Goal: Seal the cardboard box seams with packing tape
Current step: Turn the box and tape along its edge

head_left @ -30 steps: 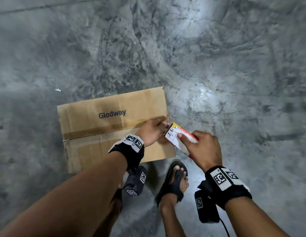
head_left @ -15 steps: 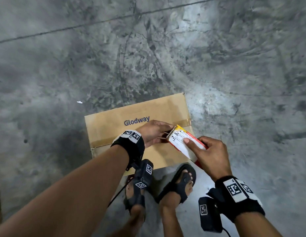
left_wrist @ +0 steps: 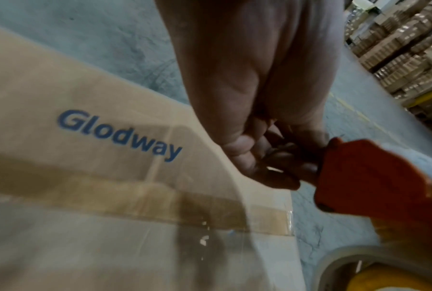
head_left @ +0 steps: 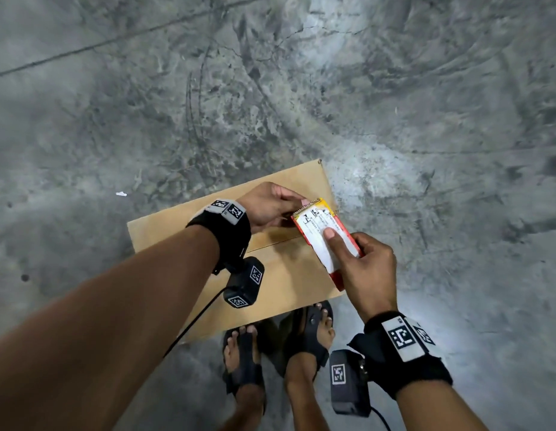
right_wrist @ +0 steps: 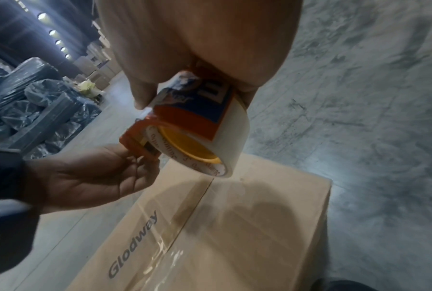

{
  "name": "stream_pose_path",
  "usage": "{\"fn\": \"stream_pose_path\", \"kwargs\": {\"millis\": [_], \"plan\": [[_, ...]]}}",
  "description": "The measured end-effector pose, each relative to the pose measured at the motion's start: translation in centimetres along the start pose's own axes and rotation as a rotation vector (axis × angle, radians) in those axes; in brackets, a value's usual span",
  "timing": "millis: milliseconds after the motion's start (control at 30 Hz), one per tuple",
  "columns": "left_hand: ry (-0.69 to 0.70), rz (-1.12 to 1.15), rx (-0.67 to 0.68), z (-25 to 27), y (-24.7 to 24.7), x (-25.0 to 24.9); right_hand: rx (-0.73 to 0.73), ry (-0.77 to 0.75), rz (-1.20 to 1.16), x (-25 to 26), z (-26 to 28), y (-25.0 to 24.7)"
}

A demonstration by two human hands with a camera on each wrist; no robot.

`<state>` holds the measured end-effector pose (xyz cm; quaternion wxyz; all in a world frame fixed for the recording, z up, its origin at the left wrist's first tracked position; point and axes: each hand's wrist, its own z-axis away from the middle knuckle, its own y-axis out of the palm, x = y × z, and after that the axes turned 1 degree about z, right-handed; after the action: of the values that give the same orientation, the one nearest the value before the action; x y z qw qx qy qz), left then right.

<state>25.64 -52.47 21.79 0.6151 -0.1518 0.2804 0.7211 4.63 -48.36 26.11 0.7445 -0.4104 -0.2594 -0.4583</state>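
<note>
A brown "Glodway" cardboard box (head_left: 289, 275) lies on the concrete floor, a clear tape strip (left_wrist: 160, 198) running along its centre seam to the right edge. My right hand (head_left: 367, 269) grips a red and yellow tape dispenser (head_left: 320, 225) with a white label, thumb on top, held above the box's right part. In the right wrist view the dispenser (right_wrist: 197, 126) holds a white roll with a yellow core. My left hand (head_left: 270, 206) pinches the dispenser's toothed cutter end with curled fingertips (right_wrist: 145, 157). Whether a tape end lies between them is hidden.
My two feet in black sandals (head_left: 311, 337) stand at the box's near edge. A small white scrap (head_left: 121, 193) lies on the floor to the left. Stacked cartons (left_wrist: 409, 49) and plastic-wrapped bundles (right_wrist: 35, 98) stand farther off.
Both hands and the dispenser have lifted off the box's right edge. My left hand left the taped seam and now pinches the cutter end. The camera view shifted, so the box sits lower in frame.
</note>
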Motion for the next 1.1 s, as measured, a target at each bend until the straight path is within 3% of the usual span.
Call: {"fn": "stream_pose_path", "kwargs": {"millis": [200,333,433,567,1100], "plan": [[0.122,-0.203,0.024,-3.5,-1.4,-3.2,-0.025,0.048,-0.034,0.2,-2.2,0.8],[0.234,-0.231,-0.135,-6.1,-4.2,-7.0,-0.065,0.050,0.024,-1.8,-1.2,-0.9],[0.257,-0.287,-0.160,-8.2,-5.5,-9.3,-0.046,0.122,0.014,-3.7,0.5,-2.2],[0.264,-0.396,-0.108,-10.5,-4.4,-9.1,-0.059,0.165,0.037,-5.3,0.6,-1.7],[0.251,-0.480,-0.261,-14.6,-4.0,-5.7,-0.086,0.177,0.094,-6.3,-1.4,-0.4]]}}
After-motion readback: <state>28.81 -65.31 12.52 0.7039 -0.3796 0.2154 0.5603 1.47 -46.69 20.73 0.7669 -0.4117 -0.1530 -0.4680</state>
